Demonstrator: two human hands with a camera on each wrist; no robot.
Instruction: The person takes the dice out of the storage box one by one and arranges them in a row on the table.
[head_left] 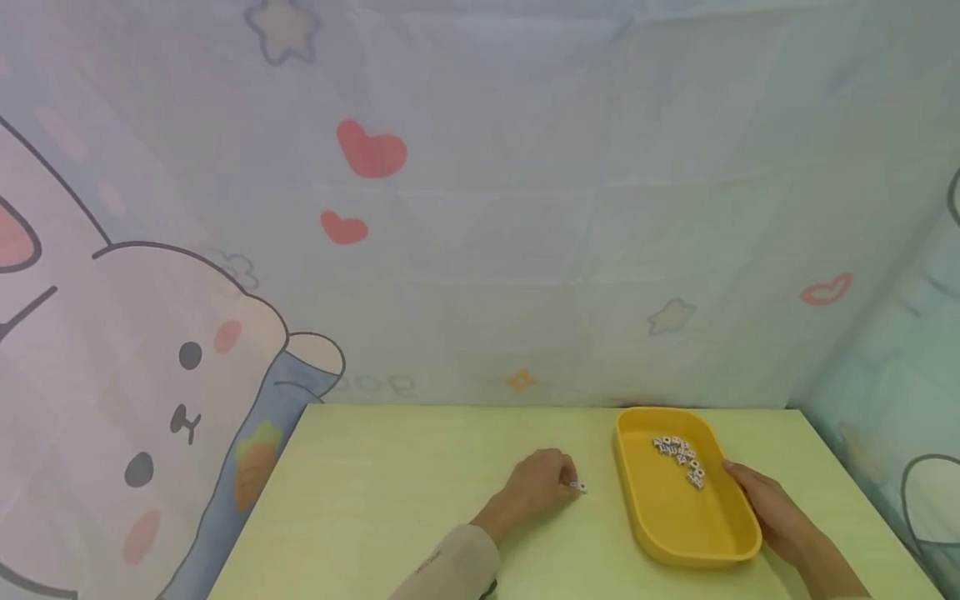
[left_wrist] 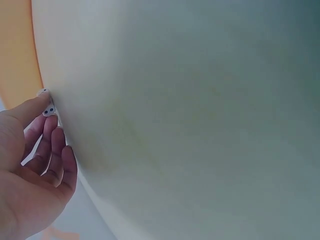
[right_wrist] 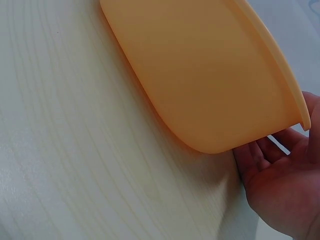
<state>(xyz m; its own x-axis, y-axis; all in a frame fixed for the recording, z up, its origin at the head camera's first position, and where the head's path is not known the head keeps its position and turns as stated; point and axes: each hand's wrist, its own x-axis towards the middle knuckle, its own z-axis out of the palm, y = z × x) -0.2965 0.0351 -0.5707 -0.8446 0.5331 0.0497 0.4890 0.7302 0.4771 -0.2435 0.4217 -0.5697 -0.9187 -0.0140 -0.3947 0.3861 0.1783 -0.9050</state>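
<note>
My left hand is low over the table, left of the yellow tray. Between its thumb and forefinger it pinches small white dice; dark pips show on the dice in the left wrist view. The other fingers of that hand bend loosely. At the tray's right side, my right hand grips the edge. From the right wrist view, the thumb is at the rim and the fingers reach beneath it. Several more dice lie in a loose cluster toward the tray's far end.
The pale wood-grain table extends left of the tray and in front of it. Behind the table hangs a printed cloth with hearts, stars and a large rabbit. Another cloth side borders the table on the right.
</note>
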